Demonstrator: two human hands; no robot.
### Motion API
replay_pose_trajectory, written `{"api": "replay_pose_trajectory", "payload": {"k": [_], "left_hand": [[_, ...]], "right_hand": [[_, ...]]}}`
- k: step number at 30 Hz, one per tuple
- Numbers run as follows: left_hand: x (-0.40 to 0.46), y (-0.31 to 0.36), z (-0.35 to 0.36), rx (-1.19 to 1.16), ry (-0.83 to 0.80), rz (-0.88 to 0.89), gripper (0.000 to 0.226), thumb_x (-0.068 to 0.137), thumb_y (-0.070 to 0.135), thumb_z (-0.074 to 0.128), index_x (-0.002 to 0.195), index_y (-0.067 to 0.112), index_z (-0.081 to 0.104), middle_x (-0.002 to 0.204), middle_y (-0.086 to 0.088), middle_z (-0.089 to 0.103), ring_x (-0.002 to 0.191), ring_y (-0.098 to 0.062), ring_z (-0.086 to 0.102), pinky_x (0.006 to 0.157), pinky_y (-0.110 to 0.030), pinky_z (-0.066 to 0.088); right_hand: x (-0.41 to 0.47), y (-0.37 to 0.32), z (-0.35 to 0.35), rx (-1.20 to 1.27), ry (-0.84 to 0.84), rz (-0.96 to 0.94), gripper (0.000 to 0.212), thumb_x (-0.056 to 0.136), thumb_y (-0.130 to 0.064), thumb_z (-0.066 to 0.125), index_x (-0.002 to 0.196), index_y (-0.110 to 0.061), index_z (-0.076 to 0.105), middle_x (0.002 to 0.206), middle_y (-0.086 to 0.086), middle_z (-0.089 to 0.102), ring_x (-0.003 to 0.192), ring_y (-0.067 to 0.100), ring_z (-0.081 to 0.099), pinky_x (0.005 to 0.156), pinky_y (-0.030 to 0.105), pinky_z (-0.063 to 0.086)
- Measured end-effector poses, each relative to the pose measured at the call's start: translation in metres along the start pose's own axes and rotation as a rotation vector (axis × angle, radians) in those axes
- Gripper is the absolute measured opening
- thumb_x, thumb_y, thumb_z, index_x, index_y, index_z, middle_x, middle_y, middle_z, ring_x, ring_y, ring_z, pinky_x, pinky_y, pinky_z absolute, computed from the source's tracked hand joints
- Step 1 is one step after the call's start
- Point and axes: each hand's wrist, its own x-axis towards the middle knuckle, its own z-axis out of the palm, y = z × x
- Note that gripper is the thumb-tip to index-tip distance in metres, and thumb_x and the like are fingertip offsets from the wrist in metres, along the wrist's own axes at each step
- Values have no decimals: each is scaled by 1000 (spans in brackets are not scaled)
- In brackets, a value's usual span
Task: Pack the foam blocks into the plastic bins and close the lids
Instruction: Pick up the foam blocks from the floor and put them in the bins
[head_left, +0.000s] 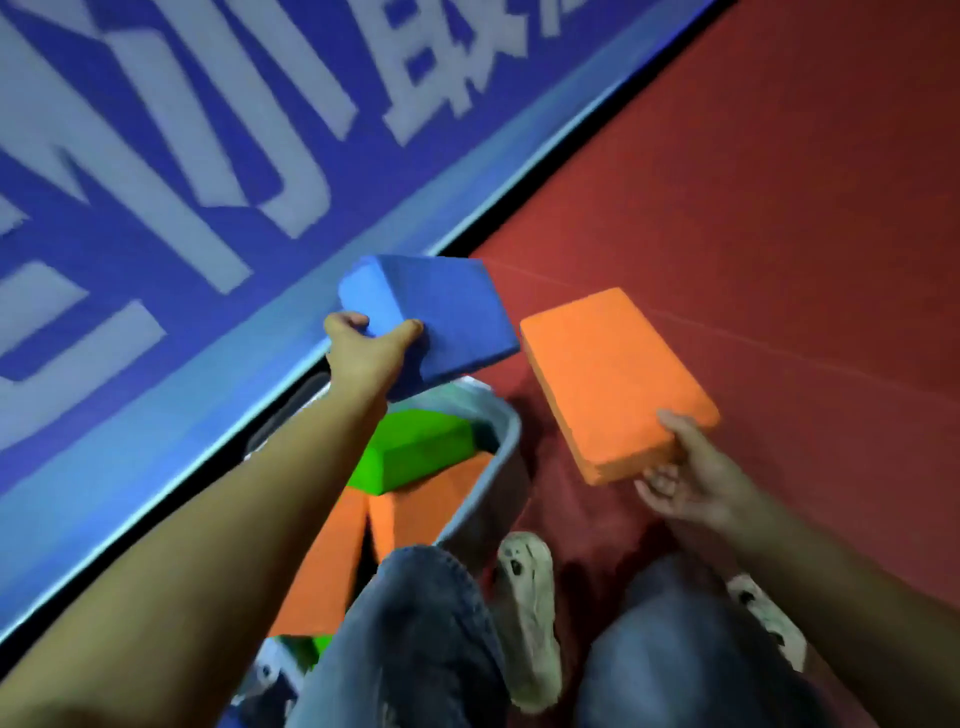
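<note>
Two blocks are up at once: the left hand (363, 348) pinches the blue foam block (431, 312) directly above the grey plastic bin (498, 441), nearer its opening, while the right hand (691, 473) clasps the orange foam block (613, 379) off to the bin's right, long axis pointing away.

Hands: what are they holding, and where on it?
Left hand grips the blue block by its near left corner. Right hand holds the orange block by its near end.
</note>
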Motion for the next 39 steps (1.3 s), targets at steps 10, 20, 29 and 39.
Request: {"api": "replay_pose_trajectory", "payload": {"k": [10, 20, 29, 39], "left_hand": [[-17, -54, -202, 4, 200, 9, 58, 59, 44, 72, 102, 23, 40, 111, -3, 48, 106, -29, 54, 92, -42, 48], [80, -118, -220, 526, 239, 345, 82, 63, 38, 72, 137, 20, 41, 129, -3, 48, 119, -27, 45, 93, -45, 36], [104, -172, -211, 1020, -321, 508, 85, 65, 44, 64, 140, 30, 26, 133, 4, 38, 119, -29, 46, 90, -52, 40], [80, -160, -189, 925, -516, 99, 66, 86, 57, 54, 142, 26, 38, 138, -1, 44, 126, -27, 44, 101, -45, 40]], "right_hand": [[-60, 59, 184, -279, 53, -378, 65, 70, -29, 81, 122, -18, 44, 121, 2, 55, 110, 23, 53, 89, 38, 47], [51, 102, 304, -1629, 296, -1170, 91, 63, -44, 82, 137, -21, 33, 129, 4, 46, 114, 30, 45, 91, 41, 40], [108, 92, 283, -2147, -148, -603, 102, 60, -79, 43, 147, -30, 23, 149, 0, 33, 137, 26, 31, 111, 35, 27], [92, 95, 273, -2122, -190, -682, 77, 83, -40, 63, 148, -18, 26, 147, 12, 34, 135, 28, 35, 111, 31, 29]]}}
